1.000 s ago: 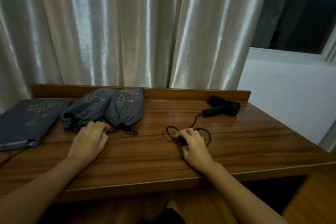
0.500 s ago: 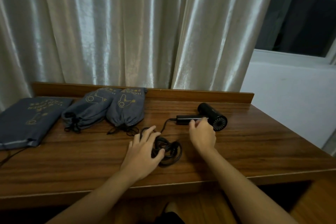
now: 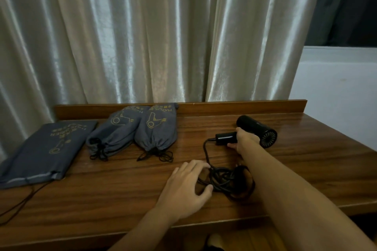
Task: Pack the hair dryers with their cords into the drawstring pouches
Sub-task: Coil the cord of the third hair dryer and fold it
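Black hair dryer lies on the wooden desk at the right rear, long axis roughly left-right, handle pointing left, fan grille toward the right front. The right hand has fingers curled round the handle where it joins the barrel. The cord leaves the handle's left end, drops toward the front edge and ends in a loose coil just under the right forearm. The left hand rests at the coil's left edge, fingers spread and lightly bent, thumb and fingertips touching the loops; whether it actually pinches them I cannot tell. It's the nearer hand to the coil, so gathering looks like its job. The flat empty pouch lies far left, well apart from the dryer, mouth toward the front. Two filled pouches sit side by side mid-rear, drawstrings cinched, contents hidden.
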Available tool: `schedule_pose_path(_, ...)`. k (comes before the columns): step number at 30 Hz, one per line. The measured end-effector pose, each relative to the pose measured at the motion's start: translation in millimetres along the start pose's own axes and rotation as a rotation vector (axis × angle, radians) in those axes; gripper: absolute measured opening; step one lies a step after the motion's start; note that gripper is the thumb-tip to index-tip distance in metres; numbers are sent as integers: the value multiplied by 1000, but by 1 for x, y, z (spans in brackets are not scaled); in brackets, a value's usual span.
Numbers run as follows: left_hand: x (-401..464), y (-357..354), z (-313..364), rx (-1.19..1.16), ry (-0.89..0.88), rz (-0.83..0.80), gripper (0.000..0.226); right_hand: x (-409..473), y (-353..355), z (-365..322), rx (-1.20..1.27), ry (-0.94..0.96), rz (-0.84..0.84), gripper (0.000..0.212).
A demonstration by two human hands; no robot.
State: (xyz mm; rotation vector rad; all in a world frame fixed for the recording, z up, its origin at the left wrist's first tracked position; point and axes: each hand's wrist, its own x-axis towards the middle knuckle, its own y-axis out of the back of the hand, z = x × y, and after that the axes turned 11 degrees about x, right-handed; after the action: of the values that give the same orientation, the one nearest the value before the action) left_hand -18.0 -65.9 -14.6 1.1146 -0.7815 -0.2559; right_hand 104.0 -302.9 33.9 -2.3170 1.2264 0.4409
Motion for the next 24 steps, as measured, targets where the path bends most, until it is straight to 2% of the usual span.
schedule_pose_path(3, 1, 1, -1, -12, 15, -17, 40, 0, 0, 2, 113, 40, -36, 50)
schedule_pose_path(6, 1, -1, -2, -15, 37, -33, 46, -8, 7, 1, 163, 85, -154, 44)
schedule_pose_path(9, 0, -5, -4, -27, 94, -54, 46, -27, 15, -3, 24, 246, -309, 36)
schedule_pose_path(11, 1, -5, -5, -90, 138, -84, 42, -49, 18, -7, -149, 477, -364, 28)
schedule_pose_path(13, 2, 1, -5, -353, 269, -62, 32, -78, 20, -12, -348, 760, -390, 30)
schedule_pose_path(15, 6, 15, -5, -596, 451, 104, 19, -109, 21, -13, -547, 1046, -359, 36)
schedule_pose_path(17, 14, 44, -5, -829, 639, 273, 20, -135, 21, -7, -650, 1321, -322, 35)
schedule_pose_path(19, 25, 80, -10, -1174, 744, 329, 44, -154, 21, 6, -656, 1585, -342, 33)
schedule_pose_path(21, 29, 116, -19, -1495, 735, 314, 75, -166, 18, 26, -722, 1790, -389, 35)
schedule_pose_path(22, 27, 132, -25, -1600, 737, 291, 84, -170, 17, 36, -775, 1869, -412, 34)
schedule_pose_path(24, 18, 153, -37, -1683, 800, 239, 81, -175, 11, 56, -839, 1984, -424, 30)
